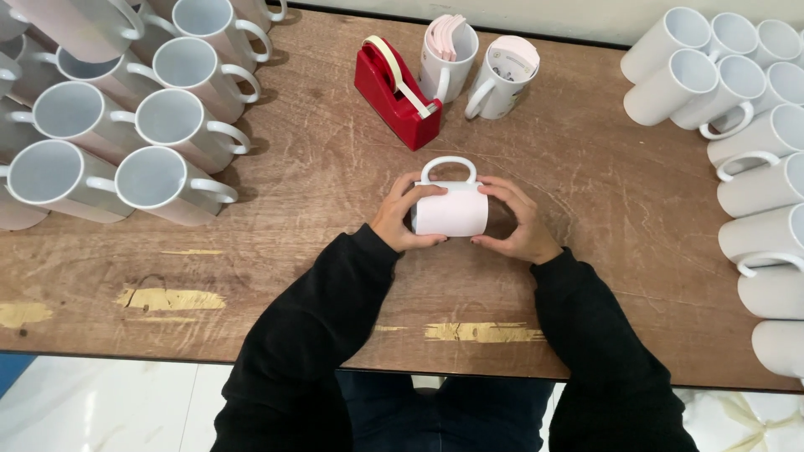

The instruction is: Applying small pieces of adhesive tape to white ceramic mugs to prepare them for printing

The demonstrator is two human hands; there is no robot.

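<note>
Both hands clasp a mug lying on its side mid-table, handle away: left hand and right hand press its ends. Behind stands a red tape dispenser; mugs crowd both table ends.

Mug between both hands, on table
</note>
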